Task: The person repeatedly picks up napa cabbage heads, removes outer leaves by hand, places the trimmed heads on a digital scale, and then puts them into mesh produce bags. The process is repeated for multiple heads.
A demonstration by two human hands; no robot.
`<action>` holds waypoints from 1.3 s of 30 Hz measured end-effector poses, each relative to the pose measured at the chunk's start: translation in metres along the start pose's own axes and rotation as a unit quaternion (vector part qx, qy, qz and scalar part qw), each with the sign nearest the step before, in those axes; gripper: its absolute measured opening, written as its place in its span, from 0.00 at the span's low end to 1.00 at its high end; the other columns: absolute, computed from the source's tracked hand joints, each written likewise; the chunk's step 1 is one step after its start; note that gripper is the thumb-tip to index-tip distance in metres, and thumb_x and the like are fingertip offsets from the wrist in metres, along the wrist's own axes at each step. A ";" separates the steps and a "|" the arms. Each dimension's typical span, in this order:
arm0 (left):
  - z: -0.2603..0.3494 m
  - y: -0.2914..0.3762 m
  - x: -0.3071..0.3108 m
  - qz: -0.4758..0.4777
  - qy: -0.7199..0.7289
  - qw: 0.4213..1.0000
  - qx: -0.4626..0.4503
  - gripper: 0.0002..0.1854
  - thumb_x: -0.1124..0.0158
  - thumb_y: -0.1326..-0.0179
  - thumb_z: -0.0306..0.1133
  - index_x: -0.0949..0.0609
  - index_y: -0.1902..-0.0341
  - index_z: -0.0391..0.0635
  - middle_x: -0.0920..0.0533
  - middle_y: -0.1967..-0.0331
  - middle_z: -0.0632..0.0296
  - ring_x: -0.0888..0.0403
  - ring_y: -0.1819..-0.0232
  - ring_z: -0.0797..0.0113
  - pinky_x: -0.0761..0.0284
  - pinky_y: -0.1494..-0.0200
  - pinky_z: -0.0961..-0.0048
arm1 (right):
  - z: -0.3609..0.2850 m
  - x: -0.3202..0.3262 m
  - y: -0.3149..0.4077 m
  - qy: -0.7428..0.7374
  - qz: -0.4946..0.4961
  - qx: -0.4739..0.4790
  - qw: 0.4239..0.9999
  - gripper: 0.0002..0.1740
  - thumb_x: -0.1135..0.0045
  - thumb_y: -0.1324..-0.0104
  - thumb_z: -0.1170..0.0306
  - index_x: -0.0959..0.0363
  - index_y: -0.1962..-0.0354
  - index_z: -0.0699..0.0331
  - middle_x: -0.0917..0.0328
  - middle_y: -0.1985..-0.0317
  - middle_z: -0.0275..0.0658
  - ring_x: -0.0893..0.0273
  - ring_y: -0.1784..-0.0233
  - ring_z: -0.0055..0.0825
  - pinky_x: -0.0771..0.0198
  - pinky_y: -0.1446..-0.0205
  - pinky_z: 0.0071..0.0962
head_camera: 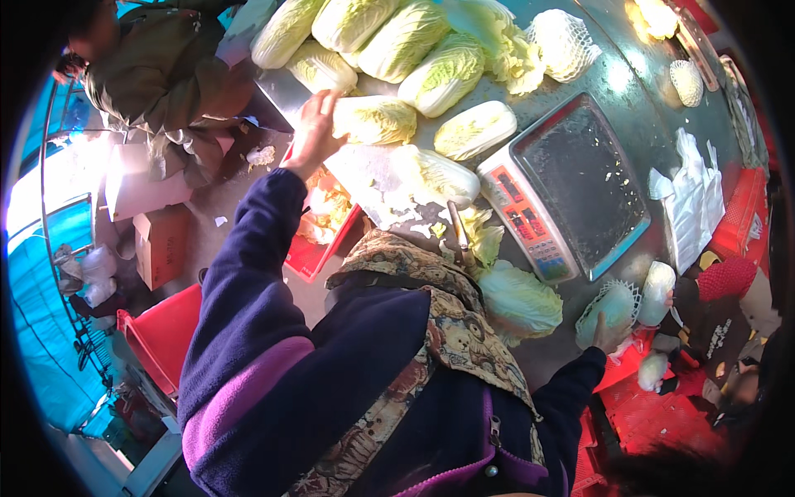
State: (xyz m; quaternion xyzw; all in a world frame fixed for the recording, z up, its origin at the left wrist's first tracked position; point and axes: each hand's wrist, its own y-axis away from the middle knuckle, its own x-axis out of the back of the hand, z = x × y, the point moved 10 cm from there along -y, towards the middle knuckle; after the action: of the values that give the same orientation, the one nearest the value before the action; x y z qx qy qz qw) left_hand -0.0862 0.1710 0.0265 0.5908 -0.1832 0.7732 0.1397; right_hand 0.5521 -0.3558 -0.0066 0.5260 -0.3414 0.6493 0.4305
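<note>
My left hand [315, 133] is at the near left end of a Chinese cabbage [379, 120], thumb and fingers spread around that end; whether it grips is unclear. Out to the right, my right hand [612, 337] holds a Chinese cabbage in a white foam net [607, 310]. Between my arms lies a trimmed cabbage [444, 177] on the metal tabletop [366, 171]. A knife [459, 227] rests at the table's near side, beside loose leaves [484, 236]. Close to my apron is a larger green cabbage [522, 301].
A digital scale [577, 186] stands right of centre. Several cabbages [404, 43] are piled at the back. White plastic bags [689, 199] lie at the right. Below my left arm is a red crate [317, 255] of leaf scraps. Other people [180, 68] are at left and right, near red crates [658, 413].
</note>
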 end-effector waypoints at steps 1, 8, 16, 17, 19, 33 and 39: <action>0.013 0.004 -0.014 -0.010 -0.052 0.996 -0.066 0.53 0.22 0.65 0.34 0.40 0.31 0.49 0.36 0.35 0.50 0.40 0.32 0.53 0.45 0.31 0.56 | -0.007 0.018 -0.002 -0.059 0.044 0.035 0.997 0.49 0.31 0.50 0.53 0.44 0.37 0.70 0.39 0.39 0.56 0.40 0.36 0.51 0.38 0.35 0.44; 0.013 -0.017 -0.107 -0.055 -0.098 0.983 -0.143 0.64 0.19 0.79 0.43 0.42 0.29 0.50 0.34 0.43 0.48 0.37 0.38 0.48 0.45 0.36 0.47 | -0.048 0.104 0.016 -0.243 0.157 0.112 0.951 0.38 0.38 0.42 0.65 0.43 0.39 0.74 0.36 0.41 0.55 0.31 0.42 0.45 0.36 0.38 0.35; -0.016 0.010 -0.081 -0.214 0.581 0.774 0.136 0.44 0.26 0.57 0.45 0.32 0.37 0.36 0.23 0.47 0.49 0.25 0.44 0.58 0.33 0.38 0.64 | -0.240 0.173 0.117 -0.653 -0.152 0.151 0.727 0.14 0.47 0.34 0.77 0.28 0.51 0.73 0.21 0.56 0.46 0.21 0.55 0.30 0.27 0.46 0.25; -0.003 0.025 -0.081 -0.247 0.677 0.672 0.168 0.39 0.29 0.50 0.46 0.31 0.38 0.37 0.23 0.46 0.50 0.25 0.45 0.57 0.32 0.37 0.65 | -0.277 0.174 0.135 -0.654 -0.221 0.137 0.710 0.15 0.48 0.33 0.76 0.30 0.49 0.73 0.21 0.56 0.48 0.20 0.55 0.32 0.26 0.46 0.27; 0.048 0.061 -0.095 -0.288 0.850 0.343 0.277 0.31 0.39 0.38 0.48 0.30 0.38 0.38 0.24 0.44 0.51 0.25 0.44 0.58 0.32 0.38 0.65 | -0.359 0.166 0.175 -0.657 -0.391 0.135 0.630 0.23 0.50 0.30 0.65 0.35 0.43 0.71 0.25 0.48 0.52 0.23 0.47 0.37 0.28 0.43 0.31; 0.176 0.084 -0.078 -0.422 0.796 0.413 0.135 0.34 0.40 0.37 0.48 0.35 0.34 0.39 0.29 0.39 0.53 0.30 0.39 0.62 0.33 0.37 0.64 | -0.421 0.183 0.187 -0.776 -0.462 0.089 0.420 0.29 0.43 0.34 0.57 0.35 0.42 0.63 0.29 0.46 0.34 0.31 0.43 0.23 0.36 0.39 0.28; 0.189 0.092 -0.053 -0.281 0.763 0.577 0.072 0.35 0.41 0.37 0.48 0.36 0.33 0.39 0.31 0.36 0.53 0.32 0.37 0.63 0.33 0.36 0.64 | -0.396 0.213 0.191 -0.838 -0.429 0.169 0.293 0.29 0.50 0.32 0.54 0.35 0.41 0.65 0.27 0.45 0.35 0.30 0.41 0.25 0.36 0.38 0.28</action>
State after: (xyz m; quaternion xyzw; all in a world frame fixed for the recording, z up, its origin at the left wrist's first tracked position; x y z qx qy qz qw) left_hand 0.0508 0.0038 0.0089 -0.1878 0.2226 0.8712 0.3952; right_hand 0.2067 -0.0342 0.1187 0.9170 -0.1255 -0.3775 0.0293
